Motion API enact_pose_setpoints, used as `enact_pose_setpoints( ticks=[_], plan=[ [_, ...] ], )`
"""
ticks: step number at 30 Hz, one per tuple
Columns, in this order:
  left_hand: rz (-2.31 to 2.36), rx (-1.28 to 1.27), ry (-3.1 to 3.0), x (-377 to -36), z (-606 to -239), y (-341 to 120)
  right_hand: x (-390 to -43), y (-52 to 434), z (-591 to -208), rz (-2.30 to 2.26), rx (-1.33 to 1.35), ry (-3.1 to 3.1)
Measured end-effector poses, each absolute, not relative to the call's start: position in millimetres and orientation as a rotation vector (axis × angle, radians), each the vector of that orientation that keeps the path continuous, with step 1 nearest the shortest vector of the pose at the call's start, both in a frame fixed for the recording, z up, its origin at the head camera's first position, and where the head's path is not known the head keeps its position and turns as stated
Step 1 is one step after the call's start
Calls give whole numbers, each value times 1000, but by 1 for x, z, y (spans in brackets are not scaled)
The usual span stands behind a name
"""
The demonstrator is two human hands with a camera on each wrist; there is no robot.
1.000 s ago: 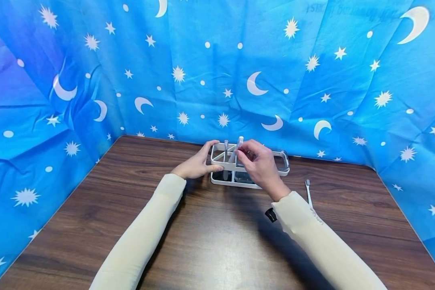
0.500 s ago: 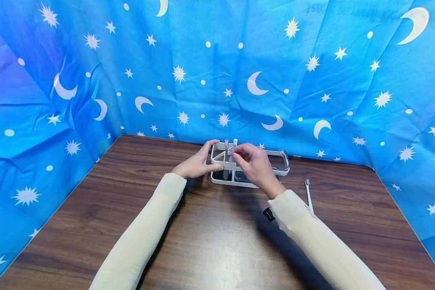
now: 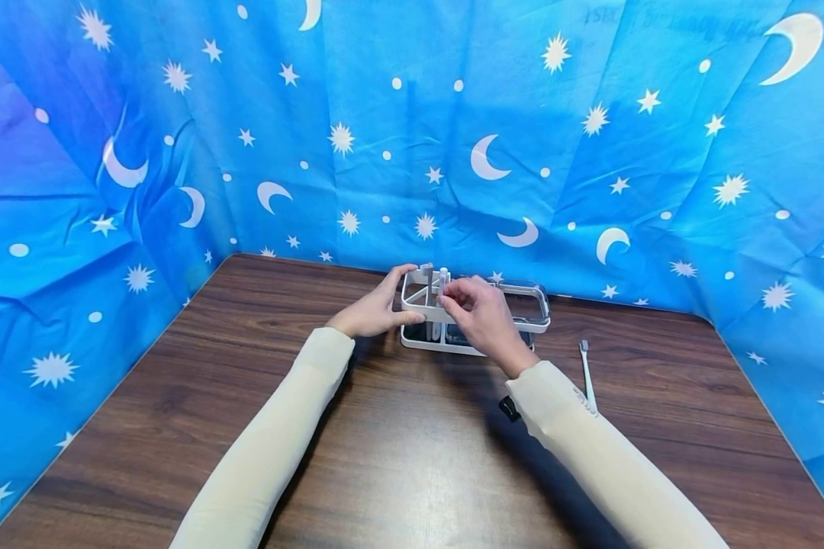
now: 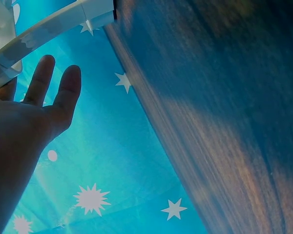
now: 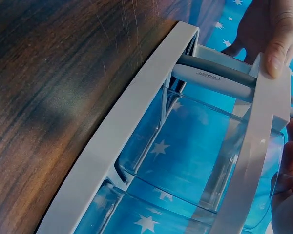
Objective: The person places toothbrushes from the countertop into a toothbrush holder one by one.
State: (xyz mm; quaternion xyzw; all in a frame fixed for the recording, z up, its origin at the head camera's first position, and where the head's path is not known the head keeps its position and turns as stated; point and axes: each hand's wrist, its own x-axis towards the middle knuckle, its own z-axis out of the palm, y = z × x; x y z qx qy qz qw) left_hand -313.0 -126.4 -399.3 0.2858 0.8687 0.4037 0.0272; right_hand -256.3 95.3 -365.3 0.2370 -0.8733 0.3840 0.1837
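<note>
Pictured at a dark wood-grain table (image 3: 357, 473) in cream sleeves (image 3: 268, 427); gripping the left end of a white rack (image 5: 256, 141) with the left hand (image 3: 371, 306), with the thumb along the front of the upper frame and a finger reaching round its far side; pinching a white toothbrush (image 3: 443, 282) between the bent thumb and fingertips of the right hand (image 3: 484, 316), close to the upper end; standing roughly upright through the rack's upper frame, just beside a grey toothbrush (image 3: 428, 290) nearer the left hand; marked along the white handle, in the right wrist view, with small lettering; fitted beside the brushes, within the rack, with clear containers (image 5: 185, 141); joined on the tabletop, to the right of the rack and near the right sleeve, by another toothbrush (image 3: 586, 366) lying with its head pointing away from the person; paired below the right cuff with a small black object (image 3: 510, 409), too indistinct to name; backed by a blue cloth (image 3: 364, 99) printed with white stars, dots and crescent moons.
</note>
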Motion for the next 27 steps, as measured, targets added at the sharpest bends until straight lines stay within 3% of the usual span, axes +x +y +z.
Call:
enact_pose_setpoints(
  ticks=[27],
  plan=[
    [1196, 851, 2703, -314, -400, -125, -252, 144, -356, 1031, 569, -2421]
  ],
)
